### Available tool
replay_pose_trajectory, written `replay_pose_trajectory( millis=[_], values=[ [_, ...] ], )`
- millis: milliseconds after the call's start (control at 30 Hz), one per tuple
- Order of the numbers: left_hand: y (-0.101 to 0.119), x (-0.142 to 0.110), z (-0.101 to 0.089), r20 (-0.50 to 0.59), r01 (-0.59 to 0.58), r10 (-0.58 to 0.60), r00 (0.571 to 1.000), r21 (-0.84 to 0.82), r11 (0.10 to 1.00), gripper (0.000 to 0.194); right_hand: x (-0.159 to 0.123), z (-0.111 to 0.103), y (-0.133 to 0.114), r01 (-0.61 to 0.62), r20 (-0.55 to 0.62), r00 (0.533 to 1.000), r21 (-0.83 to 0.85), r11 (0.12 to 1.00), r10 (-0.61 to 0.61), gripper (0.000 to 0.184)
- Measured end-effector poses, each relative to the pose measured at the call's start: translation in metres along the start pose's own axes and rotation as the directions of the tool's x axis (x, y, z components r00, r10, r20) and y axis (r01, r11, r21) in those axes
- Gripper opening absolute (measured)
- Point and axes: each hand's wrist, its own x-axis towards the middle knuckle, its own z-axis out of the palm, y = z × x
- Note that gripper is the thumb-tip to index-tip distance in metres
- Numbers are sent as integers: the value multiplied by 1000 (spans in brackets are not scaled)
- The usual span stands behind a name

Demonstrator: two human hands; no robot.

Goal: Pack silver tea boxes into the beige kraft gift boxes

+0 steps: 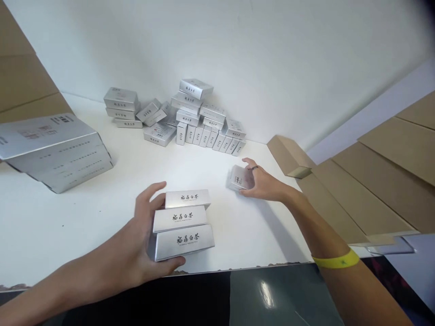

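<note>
Left hand (139,240) spans three silver rectangular cardboard boxes (185,242), lower center, likely keeping them aligned. Right hand (260,181), center-right, grips a single silver cardboard box (238,178) by its sides on white counter (136,174), probably for control.

- My right hand (260,182) partly hides a blurred box (238,178), right of centre.
- Left edge crops the big carton (57,154).
- Bottom edge crops my right forearm (369,294).
- Upper-centre stack (187,118): fine print too small.

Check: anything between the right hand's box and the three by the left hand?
Nothing visible stands between the single box in the right hand and the three boxes by the left hand; the piled boxes sit farther back.
</note>
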Motion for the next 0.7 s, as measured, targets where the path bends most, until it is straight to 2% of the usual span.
replay_pose_trajectory(
  millis=[100,200,267,333,400,433,500,600,633,700],
  values=[
    [8,1,-3,190,30,-30,981,2,1000,89,-8,14,-27,92,-78,993,68,993,-87,75],
    [9,2,-7,248,35,-13,969,-85,996,86,-2,43,-52,210,-243,961,317,925,-135,83],
    [6,2,-10,240,4,26,970,-123,992,92,6,64,-67,299,-303,942,562,771,-145,75],
    [2,3,-12,213,-65,76,974,-56,996,103,11,80,-80,308,-228,951,741,596,-208,59],
    [-1,5,-16,219,-117,107,970,34,993,118,10,85,-89,268,-123,946,816,512,-300,45],
    [-3,6,-17,236,-128,113,965,51,990,122,7,84,-92,270,-106,939,817,509,-328,48],
    [-5,7,-21,294,-141,131,947,11,990,118,-4,77,-94,305,-108,923,792,529,-369,63],
    [-9,8,-23,318,-164,172,932,-53,985,107,-23,72,-85,286,-26,918,734,616,-395,40],
    [-11,7,-23,311,-171,180,933,-56,984,108,-27,75,-78,265,0,922,729,631,-388,43],
    [-14,7,-23,279,-201,203,939,-35,979,112,-31,89,-62,245,-13,929,769,591,-369,61]
  ],
)
